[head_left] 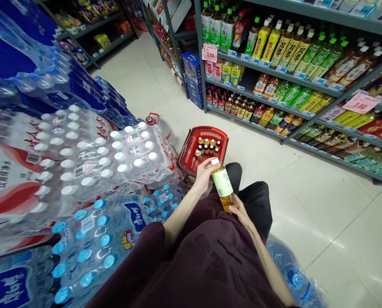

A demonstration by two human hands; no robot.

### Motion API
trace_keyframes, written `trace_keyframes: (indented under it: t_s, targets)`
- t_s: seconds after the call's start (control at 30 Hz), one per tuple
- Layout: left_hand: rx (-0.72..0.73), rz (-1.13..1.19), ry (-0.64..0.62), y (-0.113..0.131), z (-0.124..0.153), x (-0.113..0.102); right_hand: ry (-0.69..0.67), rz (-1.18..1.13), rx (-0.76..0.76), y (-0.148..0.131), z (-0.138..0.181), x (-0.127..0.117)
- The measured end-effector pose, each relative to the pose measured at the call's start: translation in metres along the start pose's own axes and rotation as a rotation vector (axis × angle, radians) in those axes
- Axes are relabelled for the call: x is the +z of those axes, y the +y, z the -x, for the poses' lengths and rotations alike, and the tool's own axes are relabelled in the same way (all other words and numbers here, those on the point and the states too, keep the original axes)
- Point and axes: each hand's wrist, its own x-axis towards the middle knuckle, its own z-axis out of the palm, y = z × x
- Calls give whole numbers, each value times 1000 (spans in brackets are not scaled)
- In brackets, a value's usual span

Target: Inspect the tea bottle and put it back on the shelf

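A bottle of tea [223,185] with a pale green label, white cap and amber drink is tilted in front of my lap. Near its cap, my left hand [205,173] is closed on the upper part. My right hand [241,210] grips the lower end, with the thumb on the clear plastic. Just beyond my knees, a red shopping basket [189,147] stands on the floor. Several small dark bottles [211,149] with white caps are upright in it, along with one paler bottle [198,155] at the near left.
Shrink-wrapped packs of white-capped water bottles [91,149] and blue-capped ones [91,244] are stacked along my left. Shelves of bottled drinks [274,72] run along the right. A large water jug [285,265] stands by my right side; another jug [161,128] is behind the basket.
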Motion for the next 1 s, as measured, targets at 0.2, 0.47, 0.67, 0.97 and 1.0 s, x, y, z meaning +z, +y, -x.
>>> trace_keyframes:
  t_s: [0.2,0.47,0.67,0.97,1.0]
  targets:
    - [18,-22,-39,3,4,3,-35,40,-7,1,1,-3]
    - [-5,-9,8,2,2,1,-86,-156,31,1,4,1]
    - [-21,-2,22,5,4,3,-178,-328,95,-7,8,8]
    - [3,-12,1,2,2,-1,-77,-429,141,6,9,0]
    - [5,-13,-2,2,1,-1,-73,-429,149,7,9,-1]
